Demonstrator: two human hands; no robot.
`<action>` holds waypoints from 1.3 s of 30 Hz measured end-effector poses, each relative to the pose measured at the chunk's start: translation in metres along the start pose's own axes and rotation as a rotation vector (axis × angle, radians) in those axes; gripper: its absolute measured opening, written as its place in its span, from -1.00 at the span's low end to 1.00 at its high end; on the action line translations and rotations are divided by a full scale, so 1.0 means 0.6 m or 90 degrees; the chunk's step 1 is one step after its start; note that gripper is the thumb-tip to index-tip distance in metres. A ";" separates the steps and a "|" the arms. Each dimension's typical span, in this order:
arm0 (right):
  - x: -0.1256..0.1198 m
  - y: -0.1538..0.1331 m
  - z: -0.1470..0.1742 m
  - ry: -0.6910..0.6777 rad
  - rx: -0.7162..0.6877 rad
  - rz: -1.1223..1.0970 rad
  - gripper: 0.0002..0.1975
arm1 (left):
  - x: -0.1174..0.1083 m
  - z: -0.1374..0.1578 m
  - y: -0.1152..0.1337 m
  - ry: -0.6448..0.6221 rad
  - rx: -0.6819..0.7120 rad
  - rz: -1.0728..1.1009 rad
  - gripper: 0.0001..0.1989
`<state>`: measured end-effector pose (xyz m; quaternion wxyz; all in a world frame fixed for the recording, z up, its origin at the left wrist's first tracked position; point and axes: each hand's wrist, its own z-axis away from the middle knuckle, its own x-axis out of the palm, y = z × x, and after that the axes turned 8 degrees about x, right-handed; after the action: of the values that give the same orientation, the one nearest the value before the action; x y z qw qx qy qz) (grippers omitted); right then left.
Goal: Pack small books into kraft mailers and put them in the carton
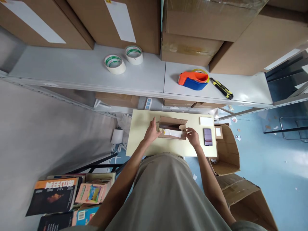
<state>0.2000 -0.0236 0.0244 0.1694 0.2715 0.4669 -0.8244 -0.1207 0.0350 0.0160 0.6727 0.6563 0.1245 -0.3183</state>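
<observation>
A small cardboard box (166,135) with its top flap raised lies on the pale yellow table (141,147). A white label (173,132) is stuck along its near side. My left hand (151,131) grips the box's left end, thumb along the near corner and index finger pointing up. At the opposite end, my right hand (192,137) has bent fingers against the box's right side. What lies inside is too dark to make out. To the right of my right hand are a phone (208,137) and a white rectangular item (206,121).
A grey shelf (84,69) behind the table carries large cartons (192,48), tape rolls (115,64), an orange-and-blue tape dispenser (193,80) and a box cutter (221,88). Open cartons (227,147) stand on the right floor. Books (54,195) are stacked at lower left.
</observation>
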 end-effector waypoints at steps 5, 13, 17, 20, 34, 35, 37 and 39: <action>0.016 -0.002 -0.008 0.034 -0.023 -0.024 -0.08 | -0.001 -0.030 0.006 -0.059 0.097 0.005 0.15; 0.016 0.008 0.022 -0.019 -0.102 -0.061 -0.40 | -0.003 0.014 0.000 -0.056 0.117 -0.008 -0.41; 0.017 0.006 0.026 -0.032 -0.092 -0.073 -0.41 | 0.018 0.024 -0.019 0.020 0.021 0.087 -0.14; 0.013 -0.001 0.017 -0.019 -0.078 -0.059 -0.35 | 0.030 0.010 -0.031 0.008 -0.100 0.273 -0.03; -0.028 -0.025 -0.001 -0.111 -0.111 -0.059 -0.43 | 0.023 0.040 -0.022 -0.028 -0.056 0.295 0.13; -0.033 -0.020 0.005 -0.131 -0.135 -0.059 -0.41 | 0.021 0.046 -0.020 -0.036 -0.034 0.272 0.24; -0.040 -0.005 0.015 -0.154 -0.179 -0.042 -0.37 | 0.017 0.052 -0.019 -0.044 0.019 0.214 0.24; -0.040 0.010 0.019 -0.154 -0.180 -0.020 -0.42 | 0.015 0.052 -0.018 -0.041 0.063 0.149 -0.07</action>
<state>0.2189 -0.0359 0.0395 0.2481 0.1366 0.5582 -0.7798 -0.1277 0.0035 0.0054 0.6758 0.6882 0.0095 -0.2640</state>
